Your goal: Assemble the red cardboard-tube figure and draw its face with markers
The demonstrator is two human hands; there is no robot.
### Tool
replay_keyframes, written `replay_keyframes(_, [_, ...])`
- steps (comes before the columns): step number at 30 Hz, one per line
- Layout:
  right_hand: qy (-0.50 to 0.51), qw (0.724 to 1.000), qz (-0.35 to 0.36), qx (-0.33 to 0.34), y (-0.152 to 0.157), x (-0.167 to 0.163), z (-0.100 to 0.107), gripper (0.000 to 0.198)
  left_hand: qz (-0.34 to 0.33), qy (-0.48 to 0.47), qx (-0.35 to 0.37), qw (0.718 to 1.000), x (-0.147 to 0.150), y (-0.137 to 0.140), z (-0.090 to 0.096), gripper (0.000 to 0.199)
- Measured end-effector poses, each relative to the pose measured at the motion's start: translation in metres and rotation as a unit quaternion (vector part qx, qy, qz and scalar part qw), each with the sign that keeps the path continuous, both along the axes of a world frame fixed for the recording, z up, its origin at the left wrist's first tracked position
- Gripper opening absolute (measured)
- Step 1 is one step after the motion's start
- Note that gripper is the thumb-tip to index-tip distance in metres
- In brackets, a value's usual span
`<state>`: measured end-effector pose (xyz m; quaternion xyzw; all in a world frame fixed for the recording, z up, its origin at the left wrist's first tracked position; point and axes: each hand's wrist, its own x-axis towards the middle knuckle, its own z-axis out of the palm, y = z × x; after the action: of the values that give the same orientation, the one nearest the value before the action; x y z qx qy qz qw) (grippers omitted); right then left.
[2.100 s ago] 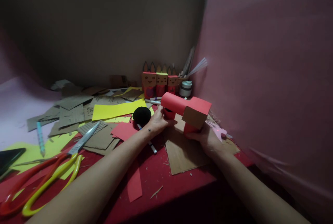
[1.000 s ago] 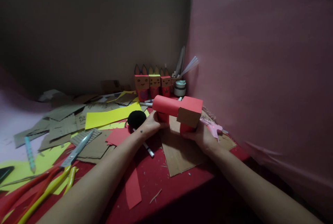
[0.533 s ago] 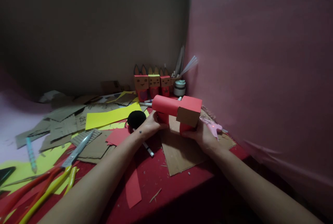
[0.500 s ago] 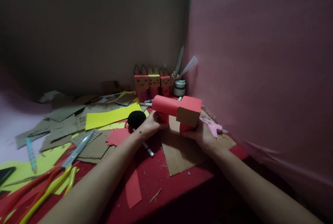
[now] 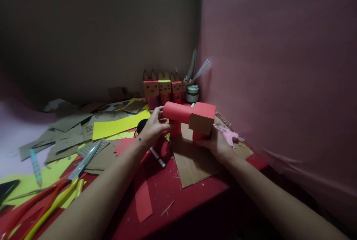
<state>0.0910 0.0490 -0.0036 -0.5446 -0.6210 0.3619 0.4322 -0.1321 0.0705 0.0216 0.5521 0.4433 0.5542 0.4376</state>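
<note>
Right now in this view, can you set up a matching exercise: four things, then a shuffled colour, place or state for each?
1. Scissors
2. Three box-headed figures
3. Lidded jar
4. Red paper model

A. gripped by the right hand
B. pale with a dark band
C. red and yellow handles
D. drawn faces, at the back

Pairs: 1-C; 2-D; 3-B; 4-A

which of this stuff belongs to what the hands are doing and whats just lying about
Belongs, it seems:
red paper tube, at the left hand
red-topped box at the tube's end
red cylinder under the box, held by the right hand
cardboard sheet below

Probably just lying about:
scissors
white marker
yellow paper strip
light-blue pencil
</note>
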Motion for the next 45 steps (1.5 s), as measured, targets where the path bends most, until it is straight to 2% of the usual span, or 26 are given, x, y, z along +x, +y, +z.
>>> replay_keyframes(7, [-0.013, 1.0, 0.01, 0.016, 0.0, 0.0, 0.002, 0.04, -0.03, -0.002, -0.013, 0.999, 0.001, 0.0, 0.001, 0.052])
replay_keyframes(13, [0.0, 1.0, 0.012, 0.014, 0.003, -0.001, 0.0, 0.044, -0.024, -0.006, -0.003, 1.0, 0.001, 0.004, -0.002, 0.045])
replay_keyframes(24, [0.016, 1.0, 0.019, 0.018, 0.007, 0.0, -0.007, 0.053, -0.008, 0.025, 0.009, 1.0, 0.002, 0.004, -0.005, 0.047])
replay_keyframes(33, [0.011, 0.999, 0.025, 0.023, 0.008, 0.001, -0.008, 0.051, 0.005, 0.046, 0.016, 0.999, 0.003, 0.0, -0.002, 0.049])
replay_keyframes(41, [0.025, 0.999, 0.027, 0.032, 0.009, 0.003, -0.009, 0.052, -0.027, 0.045, 0.011, 0.999, 0.001, -0.002, -0.003, 0.064])
replay_keyframes(45, [0.031, 0.998, 0.029, 0.041, 0.006, 0.004, -0.007, 0.052, -0.035, 0.029, 0.017, 0.999, 0.0, -0.001, -0.003, 0.064])
